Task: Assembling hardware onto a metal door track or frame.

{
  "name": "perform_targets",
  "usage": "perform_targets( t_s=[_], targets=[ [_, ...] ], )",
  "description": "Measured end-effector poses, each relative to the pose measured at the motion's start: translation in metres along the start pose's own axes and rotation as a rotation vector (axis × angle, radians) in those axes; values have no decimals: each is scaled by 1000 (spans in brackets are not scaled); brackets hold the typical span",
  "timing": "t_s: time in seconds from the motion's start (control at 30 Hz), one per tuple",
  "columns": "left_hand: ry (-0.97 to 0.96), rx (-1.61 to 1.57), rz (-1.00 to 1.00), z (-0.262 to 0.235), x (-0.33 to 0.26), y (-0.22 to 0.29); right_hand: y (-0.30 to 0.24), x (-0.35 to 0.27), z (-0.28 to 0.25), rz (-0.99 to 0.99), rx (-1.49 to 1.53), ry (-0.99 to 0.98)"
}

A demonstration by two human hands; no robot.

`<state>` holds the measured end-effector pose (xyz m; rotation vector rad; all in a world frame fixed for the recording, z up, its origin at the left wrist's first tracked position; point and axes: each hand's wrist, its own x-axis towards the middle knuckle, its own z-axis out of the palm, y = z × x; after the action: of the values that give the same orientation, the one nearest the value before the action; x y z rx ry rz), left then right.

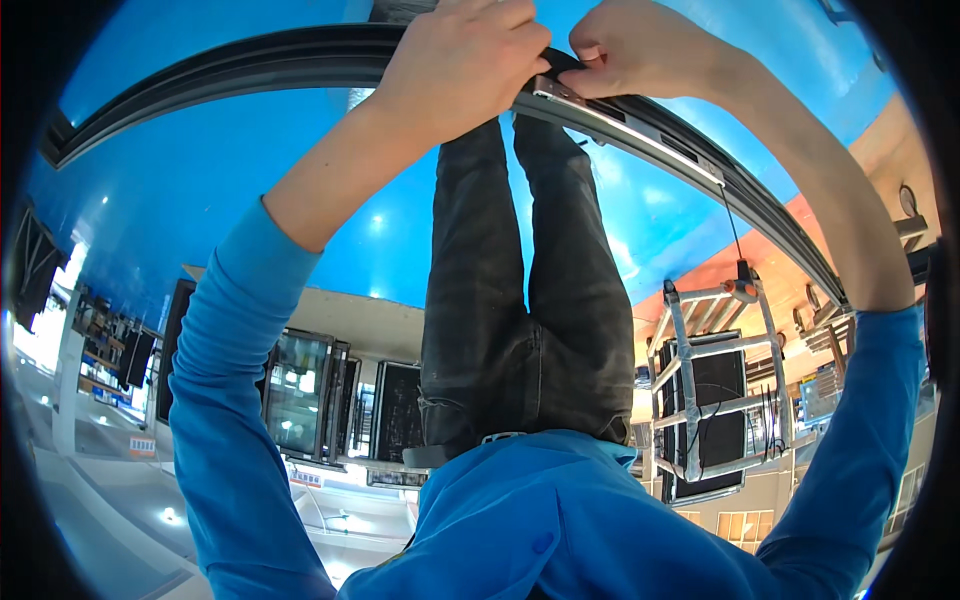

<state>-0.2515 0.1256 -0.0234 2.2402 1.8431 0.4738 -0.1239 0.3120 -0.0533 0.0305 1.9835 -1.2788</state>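
Black frame bar (270,64): runs across upper view, above blue floor (375,215), beyond our dark trousers (470,300). Left hand (465,65): fingers curled at bar's middle; whether gripping, we cannot tell. Right hand (640,50): fingers bent inward, tips at silver strip (602,123) along bar; grip, we cannot tell. Thin rod with black-and-orange handle (741,286): right of strip. Metal rack (684,355): lower right.

Blue floor (370,225): is shining.
Glazed panels (300,390): are standing past the floor's edge, left.
Metal rack (688,385): is standing near that edge, right.
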Motion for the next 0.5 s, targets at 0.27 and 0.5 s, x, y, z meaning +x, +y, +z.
perform_targets(
  t_s=[0.27, 0.5],
  targets=[
    [27, -119, -98, 7, -1, 2, 4, 18, -2, 97, 32, -149],
    [-65, -405, -351, -6, 5, 6, 29, 23, 1, -51, 309, -186]
  ],
)
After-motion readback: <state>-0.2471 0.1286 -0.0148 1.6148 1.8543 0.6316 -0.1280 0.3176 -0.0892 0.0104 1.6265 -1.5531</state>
